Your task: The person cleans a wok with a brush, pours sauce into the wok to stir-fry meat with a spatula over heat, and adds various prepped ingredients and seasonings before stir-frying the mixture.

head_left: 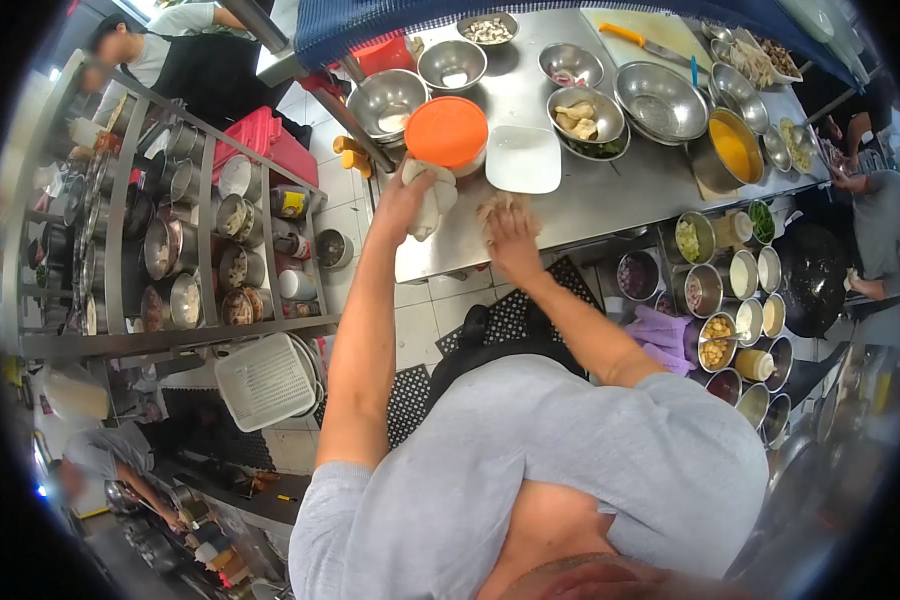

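Observation:
My left hand (404,200) is closed around a whitish, folded cloth-like thing (434,208) at the left end of the steel table (570,210). Just beyond it stands a tub with an orange lid (446,132). My right hand (513,238) rests low over the tabletop near the front edge, fingers pointing away from me. Under its fingertips lies something pale tan (500,203), whose kind I cannot make out. A white square plate (523,160) is right beyond that hand. Behind the plate sits a steel bowl of pale yellowish pieces (582,116).
Several steel bowls (660,100) and a pot of orange liquid (732,150) line the table's far side. A knife with an orange handle (625,35) lies on a board. Left is a shelf rack (210,190); right, food containers (705,290). Other people work nearby.

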Motion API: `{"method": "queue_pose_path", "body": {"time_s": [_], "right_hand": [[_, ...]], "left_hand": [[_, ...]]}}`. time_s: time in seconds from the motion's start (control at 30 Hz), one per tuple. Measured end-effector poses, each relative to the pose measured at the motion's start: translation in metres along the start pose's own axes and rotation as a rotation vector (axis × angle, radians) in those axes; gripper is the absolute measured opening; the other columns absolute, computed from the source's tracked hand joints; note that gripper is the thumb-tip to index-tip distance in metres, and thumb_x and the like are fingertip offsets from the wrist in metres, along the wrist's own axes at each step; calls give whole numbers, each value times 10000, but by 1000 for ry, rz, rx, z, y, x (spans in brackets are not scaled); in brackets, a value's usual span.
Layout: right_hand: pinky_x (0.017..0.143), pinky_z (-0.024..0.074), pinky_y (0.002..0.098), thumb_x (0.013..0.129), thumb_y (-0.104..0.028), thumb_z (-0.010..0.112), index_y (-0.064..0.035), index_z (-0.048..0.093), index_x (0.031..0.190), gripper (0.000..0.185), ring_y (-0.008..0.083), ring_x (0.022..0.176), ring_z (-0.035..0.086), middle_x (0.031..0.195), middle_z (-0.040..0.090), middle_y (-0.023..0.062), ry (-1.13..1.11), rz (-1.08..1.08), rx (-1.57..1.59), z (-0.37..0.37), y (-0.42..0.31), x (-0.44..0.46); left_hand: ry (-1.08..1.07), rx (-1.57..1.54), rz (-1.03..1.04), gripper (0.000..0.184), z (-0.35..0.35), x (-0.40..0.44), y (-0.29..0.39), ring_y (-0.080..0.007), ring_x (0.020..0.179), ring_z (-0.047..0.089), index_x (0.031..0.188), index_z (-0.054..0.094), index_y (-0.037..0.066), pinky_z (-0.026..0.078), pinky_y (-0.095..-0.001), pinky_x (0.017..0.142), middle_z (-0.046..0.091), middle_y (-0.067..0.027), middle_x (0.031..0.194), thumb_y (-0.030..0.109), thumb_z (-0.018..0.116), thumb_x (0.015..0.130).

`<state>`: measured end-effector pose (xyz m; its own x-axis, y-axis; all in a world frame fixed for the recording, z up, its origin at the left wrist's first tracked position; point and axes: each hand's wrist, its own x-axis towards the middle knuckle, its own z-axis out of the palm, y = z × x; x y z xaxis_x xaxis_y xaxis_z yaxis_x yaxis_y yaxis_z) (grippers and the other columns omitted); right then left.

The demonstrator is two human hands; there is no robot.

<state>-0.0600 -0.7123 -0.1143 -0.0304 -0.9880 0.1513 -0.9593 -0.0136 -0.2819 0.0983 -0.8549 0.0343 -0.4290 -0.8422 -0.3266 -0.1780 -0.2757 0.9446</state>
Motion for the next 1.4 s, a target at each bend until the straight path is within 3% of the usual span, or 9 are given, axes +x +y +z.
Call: {"method": "queue_pose_path", "body": {"time_s": [0.57,0.63,0.73,0.97,1.0,1.07,1.1,1.17,1.4], "right_hand": [[1039,258,533,726,-104,606,-50,521,1158,444,383,1199,398,1160,493,199,202,-206,531,43,-113,90],[1065,253,512,787,-195,593,-35,436,1284,545,362,1282,341,1345,390,205,-195,-344,504,9,-120,69],[1068,259,514,813,-219,582,-75,451,1278,504,358,1305,322,1369,380,177,-17,-578,347,34,-68,14],[1071,270,475,886,-153,478,-67,422,1321,447,360,1320,313,1409,371,168,111,22,163,-60,115,-64],[1070,265,481,884,-156,477,-61,405,1340,472,359,1325,308,1413,363,177,114,97,43,-60,142,-71],[1067,257,492,866,-162,493,-37,400,1345,504,369,1326,302,1413,359,193,157,295,-77,-55,177,-77],[1065,252,496,852,-166,510,-19,411,1332,512,380,1324,301,1409,363,199,197,413,-81,-52,184,-74],[1069,237,520,838,-170,501,-2,404,1335,534,407,1330,280,1423,343,212,275,490,-115,-29,177,-64],[1054,204,588,762,-137,516,74,436,1252,539,455,1293,286,1337,377,286,125,20,183,14,-13,4]], "left_hand": [[226,-300,-38,504,-81,-62,-65,-208,1025,588,1320,459,-8,488,-315,834,578,-120,1168,227,590,894],[229,-325,-37,531,-102,-90,-95,-214,1028,589,1342,438,-6,489,-316,842,570,-125,1188,230,590,891],[356,-314,-160,507,-128,-155,-155,-228,1038,592,1292,470,-19,491,-324,861,571,-136,1191,256,595,884],[428,-519,-631,424,-100,-300,-261,-261,901,633,1145,553,-36,501,-352,777,630,-156,1048,302,580,891],[418,-517,-628,424,-168,-364,-362,-261,901,633,1145,553,-36,501,-352,777,630,-156,1048,302,580,891],[128,735,89,408,-168,-322,-468,-239,884,629,1133,569,-33,487,-331,778,637,-139,1024,291,585,886],[140,735,86,408,-158,-328,-405,-239,884,629,1133,569,-33,487,-331,778,637,-139,1024,291,585,886],[273,-108,-595,408,-54,-245,-217,-236,900,624,1166,550,-38,487,-337,790,636,-133,1028,260,580,889],[142,-10,-410,475,-53,-194,-190,-241,949,618,1234,523,-15,473,-335,856,634,-151,1090,277,599,867]]}}
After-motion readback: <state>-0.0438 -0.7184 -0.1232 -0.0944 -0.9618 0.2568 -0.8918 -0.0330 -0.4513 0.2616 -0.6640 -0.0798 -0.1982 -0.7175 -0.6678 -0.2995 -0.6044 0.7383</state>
